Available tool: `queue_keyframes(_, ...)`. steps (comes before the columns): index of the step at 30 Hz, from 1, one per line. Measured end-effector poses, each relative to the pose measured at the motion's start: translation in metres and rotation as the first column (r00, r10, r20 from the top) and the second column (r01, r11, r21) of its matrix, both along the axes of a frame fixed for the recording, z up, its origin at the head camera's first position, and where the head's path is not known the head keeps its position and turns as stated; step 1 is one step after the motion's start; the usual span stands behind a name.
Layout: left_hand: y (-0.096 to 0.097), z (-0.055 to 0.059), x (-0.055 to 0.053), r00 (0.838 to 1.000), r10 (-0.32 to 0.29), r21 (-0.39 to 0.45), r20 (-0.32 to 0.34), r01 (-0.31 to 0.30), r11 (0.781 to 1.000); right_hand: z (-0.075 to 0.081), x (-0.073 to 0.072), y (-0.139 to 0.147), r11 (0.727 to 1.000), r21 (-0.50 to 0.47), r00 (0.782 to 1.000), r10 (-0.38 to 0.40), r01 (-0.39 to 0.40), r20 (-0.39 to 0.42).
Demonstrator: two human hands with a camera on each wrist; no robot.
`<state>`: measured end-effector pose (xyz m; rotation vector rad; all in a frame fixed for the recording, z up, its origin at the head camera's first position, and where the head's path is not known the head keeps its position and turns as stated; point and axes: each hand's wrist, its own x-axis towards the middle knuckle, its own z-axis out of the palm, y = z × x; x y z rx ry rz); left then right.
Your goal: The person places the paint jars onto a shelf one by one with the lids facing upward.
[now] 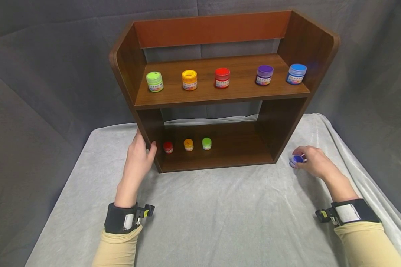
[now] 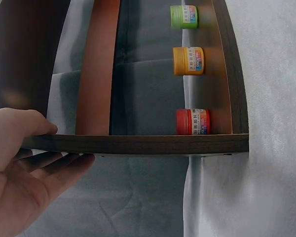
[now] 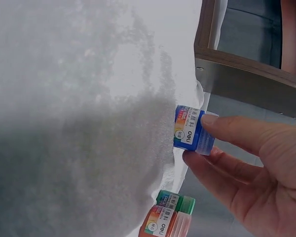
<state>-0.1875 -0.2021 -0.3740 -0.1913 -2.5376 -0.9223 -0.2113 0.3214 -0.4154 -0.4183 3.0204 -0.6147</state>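
My left hand (image 1: 139, 155) grips the left side panel of a dark brown wooden shelf (image 1: 220, 166), the thumb on the inner face and the fingers outside, as the left wrist view shows. Right of the shelf, my right hand (image 1: 315, 161) pinches a small blue paint jar (image 3: 189, 129) by its clear-edged lid, low at the cloth. Close by in the right wrist view are a green jar (image 3: 173, 201) and an orange jar (image 3: 163, 223); the head view does not show them. On the lower board stand red (image 1: 168, 147), yellow (image 1: 188, 145) and light green (image 1: 206, 144) jars.
The upper board carries a row of jars: light green (image 1: 155, 81), yellow (image 1: 189, 80), red (image 1: 222, 78), purple (image 1: 264, 75) and blue (image 1: 296, 74). A pale grey cloth (image 1: 220, 218) covers the table. Dark grey curtains (image 1: 53, 74) hang behind and at both sides.
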Motion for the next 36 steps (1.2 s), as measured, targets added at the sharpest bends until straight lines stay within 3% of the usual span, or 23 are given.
queue_keyframes(8,0.000,0.000,0.000,1.000,0.004,-0.002,0.006,-0.004,1.000,0.002,0.001,-0.001,1.000,0.003,1.000,-0.004,0.004,0.003)
queue_keyframes(27,0.001,0.000,0.000,1.000,0.013,-0.001,0.014,-0.013,1.000,0.034,0.019,-0.027,0.989,0.031,0.975,0.148,-0.145,-0.164)
queue_keyframes(31,0.001,0.001,0.000,1.000,0.013,-0.001,0.022,-0.013,1.000,0.038,0.022,-0.033,0.984,0.046,0.963,0.180,-0.174,-0.202)
queue_keyframes(36,0.000,0.000,0.000,1.000,0.014,0.003,0.023,-0.014,1.000,0.042,0.025,-0.041,0.970,0.070,0.931,0.244,-0.233,-0.270)
